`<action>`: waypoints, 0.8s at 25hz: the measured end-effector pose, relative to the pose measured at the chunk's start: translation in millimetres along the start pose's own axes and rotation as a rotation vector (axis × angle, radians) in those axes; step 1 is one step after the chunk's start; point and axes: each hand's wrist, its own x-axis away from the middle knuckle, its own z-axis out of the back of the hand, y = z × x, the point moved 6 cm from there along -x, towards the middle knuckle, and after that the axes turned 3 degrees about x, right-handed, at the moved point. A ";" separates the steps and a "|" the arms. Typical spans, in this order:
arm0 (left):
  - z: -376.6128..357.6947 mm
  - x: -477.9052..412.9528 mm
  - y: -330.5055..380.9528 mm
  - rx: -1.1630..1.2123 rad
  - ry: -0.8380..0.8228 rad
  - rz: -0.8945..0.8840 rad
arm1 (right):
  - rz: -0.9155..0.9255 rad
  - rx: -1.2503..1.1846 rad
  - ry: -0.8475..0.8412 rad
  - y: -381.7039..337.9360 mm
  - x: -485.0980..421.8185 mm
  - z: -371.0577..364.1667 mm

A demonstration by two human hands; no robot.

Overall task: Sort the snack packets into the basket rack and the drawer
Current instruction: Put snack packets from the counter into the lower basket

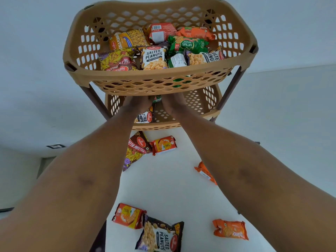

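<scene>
A tan basket rack stands on the white table [172,190]. Its top basket [158,78] holds several snack packets, among them salted peanuts [154,58] and a green biscuit pack [187,44]. My left hand [136,104] and my right hand [173,103] reach side by side into the lower basket [200,100]; the top basket's front wall hides their fingers. A sliver of a green packet [157,99] shows between the hands. I cannot tell whether either hand holds it. A salted peanuts packet [144,117] lies in the lower basket under my left wrist.
Loose packets lie on the table: a Khatta Meetha bag [135,151], an orange biscuit pack [164,144], an orange packet [204,172] by my right forearm, another biscuit pack [128,215], a salted peanuts bag [160,235] and an orange packet [230,229].
</scene>
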 end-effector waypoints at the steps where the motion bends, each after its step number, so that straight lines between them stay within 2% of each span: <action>1: 5.6 7.9 4.2 0.002 0.055 -0.016 | 0.010 0.073 -0.047 -1.3 6.6 0.3; 2: 12.6 16.4 9.7 -0.005 0.089 -0.028 | -0.008 0.114 -0.099 -3.6 16.7 7.4; 4: 19.6 35.4 15.0 0.015 0.146 0.018 | 0.042 0.209 -0.097 -5.0 36.4 15.3; 7: 20.1 72.4 29.7 0.012 0.223 0.096 | 0.117 0.248 -0.010 -4.7 74.0 27.3; 10: 6.1 111.3 54.4 0.037 0.294 0.112 | 0.109 0.214 0.105 5.6 118.4 33.3; 13: -17.9 141.6 86.3 0.044 0.307 0.075 | 0.111 0.203 0.156 25.8 164.5 33.7; 16: -42.9 164.8 119.5 0.012 0.318 0.089 | 0.109 0.240 0.135 55.1 206.1 35.4; 18: -59.1 175.2 146.6 -0.004 0.299 0.066 | 0.045 0.251 0.125 80.2 229.7 45.1; 20: -80.7 181.5 176.3 -0.021 0.223 -0.036 | -0.053 0.246 0.154 112.8 249.0 61.0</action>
